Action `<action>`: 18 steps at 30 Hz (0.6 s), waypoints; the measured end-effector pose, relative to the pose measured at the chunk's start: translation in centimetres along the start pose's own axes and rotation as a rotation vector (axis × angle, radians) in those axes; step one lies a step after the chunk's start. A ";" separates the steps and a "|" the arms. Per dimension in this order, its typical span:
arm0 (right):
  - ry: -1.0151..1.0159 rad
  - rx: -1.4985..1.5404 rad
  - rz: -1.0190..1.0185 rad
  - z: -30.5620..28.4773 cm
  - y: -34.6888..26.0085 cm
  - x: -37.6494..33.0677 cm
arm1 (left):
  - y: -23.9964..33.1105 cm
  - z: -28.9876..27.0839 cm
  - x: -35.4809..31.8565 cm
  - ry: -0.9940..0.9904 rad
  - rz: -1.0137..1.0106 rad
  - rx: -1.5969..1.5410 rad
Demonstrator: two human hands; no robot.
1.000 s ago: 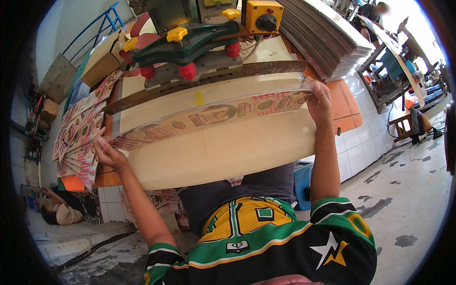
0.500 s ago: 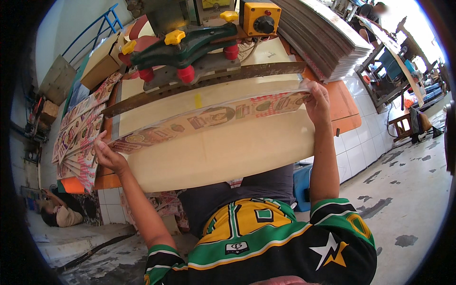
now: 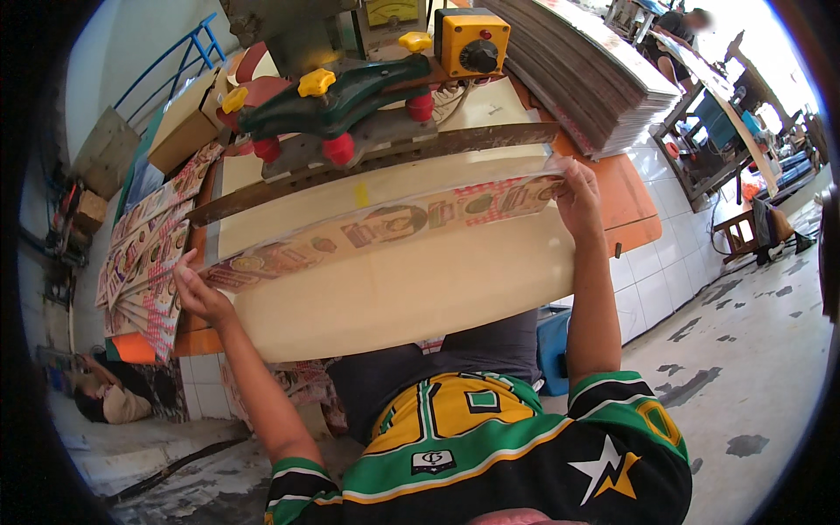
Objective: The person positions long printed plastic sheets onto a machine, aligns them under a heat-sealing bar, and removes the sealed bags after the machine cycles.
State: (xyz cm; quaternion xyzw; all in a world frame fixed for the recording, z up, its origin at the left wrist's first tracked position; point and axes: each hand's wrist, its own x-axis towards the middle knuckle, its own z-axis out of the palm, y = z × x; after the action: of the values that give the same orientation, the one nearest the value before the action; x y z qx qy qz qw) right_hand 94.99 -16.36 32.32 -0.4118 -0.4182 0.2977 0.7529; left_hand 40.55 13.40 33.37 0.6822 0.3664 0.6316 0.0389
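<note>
A long printed plastic sheet (image 3: 389, 226) with food pictures and red checks is stretched between my two hands. My left hand (image 3: 203, 296) pinches its left end, and my right hand (image 3: 577, 199) grips the right end, slightly farther away. Beneath the sheet lies a cream-coloured board (image 3: 411, 293), its near edge curving out over my lap. Just beyond the sheet runs a long dark metal bar (image 3: 494, 136). Above the bar sits the machine's green pressing head (image 3: 337, 98), with yellow knobs and red feet. A short yellow mark (image 3: 361, 193) shows near the sheet's far edge.
Fanned printed sheets (image 3: 150, 267) lie left of my left hand. A tall stack of flat boards (image 3: 604, 83) stands at the far right, near a yellow control box (image 3: 471, 45) with a black dial. An orange tabletop (image 3: 626, 206) shows at right. Two other people sit farther off.
The whole view has shifted slightly. Both hands keep the same hold on the sheet, which stays stretched in nearly the same place before the metal bar.
</note>
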 end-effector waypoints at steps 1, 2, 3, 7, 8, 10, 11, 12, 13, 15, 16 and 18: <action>-0.014 -0.008 -0.001 0.0 -0.1 0.0 | -0.2 0.0 0.0 -0.001 0.000 -0.006; -0.027 -0.017 0.000 0.0 -0.2 0.1 | -0.2 0.0 0.0 -0.003 -0.002 -0.012; -0.040 -0.026 0.000 0.1 -0.3 0.1 | -0.2 0.1 0.0 -0.009 0.000 -0.014; -0.011 -0.138 0.055 2.0 -0.5 -0.3 | -0.7 -0.3 -0.2 -0.031 -0.034 -0.029; -0.016 -0.181 0.092 2.7 -0.9 -0.5 | -0.6 -0.3 -0.1 -0.037 -0.053 -0.039; -0.061 -0.261 0.154 2.8 -1.0 -0.4 | -0.6 -0.3 0.0 -0.027 -0.030 -0.016; -0.097 -0.299 0.177 2.3 -0.9 -0.5 | -0.3 -0.1 0.0 -0.023 -0.019 -0.007; -0.134 -0.337 0.201 1.7 -0.7 -0.6 | 0.0 0.0 0.1 -0.023 -0.014 -0.001; -0.121 -0.335 0.219 1.3 -0.5 -0.6 | 0.3 0.1 0.1 -0.024 -0.008 0.005; -0.102 -0.328 0.254 1.2 -0.3 -0.6 | 0.3 0.0 0.2 -0.019 -0.010 0.012; -0.102 -0.319 0.249 1.1 -0.2 -0.6 | 0.0 -0.1 0.2 -0.016 -0.016 0.011; -0.100 -0.306 0.245 1.9 -0.6 -0.6 | 0.1 -0.1 0.0 -0.014 -0.041 -0.002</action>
State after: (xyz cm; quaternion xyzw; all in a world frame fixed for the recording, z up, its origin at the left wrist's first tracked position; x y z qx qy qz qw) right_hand 93.10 -16.41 33.17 -0.5541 -0.4420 0.3402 0.6180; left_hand 40.46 13.30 33.40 0.6790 0.3792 0.6262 0.0551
